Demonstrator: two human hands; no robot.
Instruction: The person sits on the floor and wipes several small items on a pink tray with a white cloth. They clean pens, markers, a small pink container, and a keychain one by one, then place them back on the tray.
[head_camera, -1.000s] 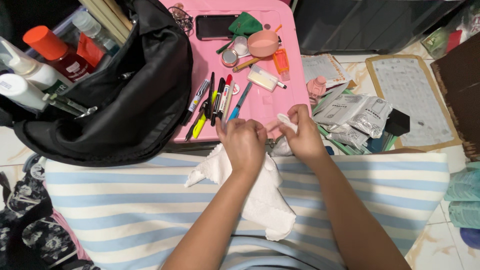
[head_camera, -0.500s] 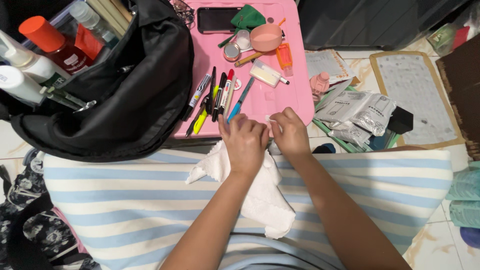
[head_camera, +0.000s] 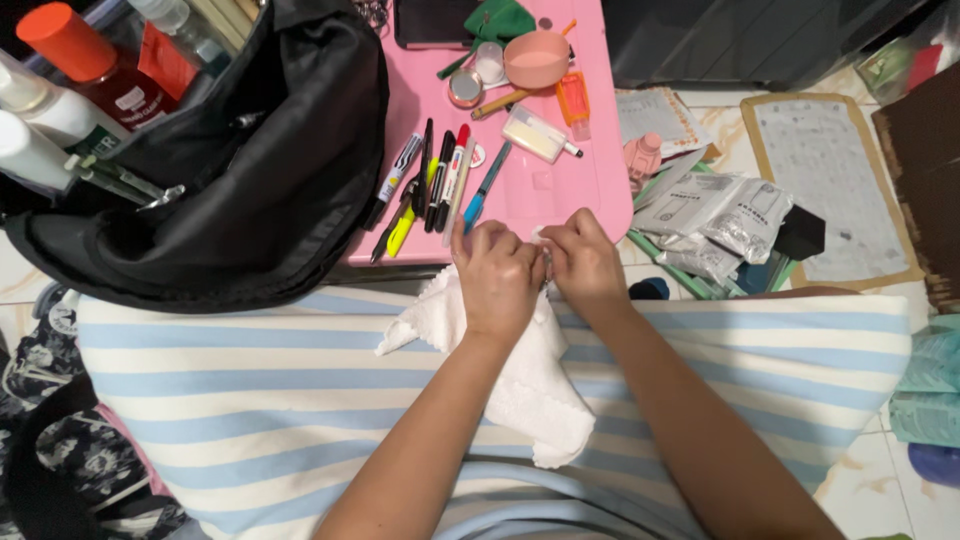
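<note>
Beside the pink counter (head_camera: 560, 190), a soft, light cloth (head_camera: 520, 380) is pinched at its far edge by both hands (head_camera: 497, 280) (head_camera: 585, 265), held together.

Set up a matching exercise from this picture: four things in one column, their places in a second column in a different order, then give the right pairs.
Things:
1. white fluffy cloth
2. round pink plastic bowl
3. black fabric bag
4. bottle with orange cap

Places:
A. top left corner
B. under the left hand and right hand, on the striped cushion
C. far end of the pink table
D. left of the row of pens

Pairs: 1-B, 2-C, 3-D, 4-A
</note>
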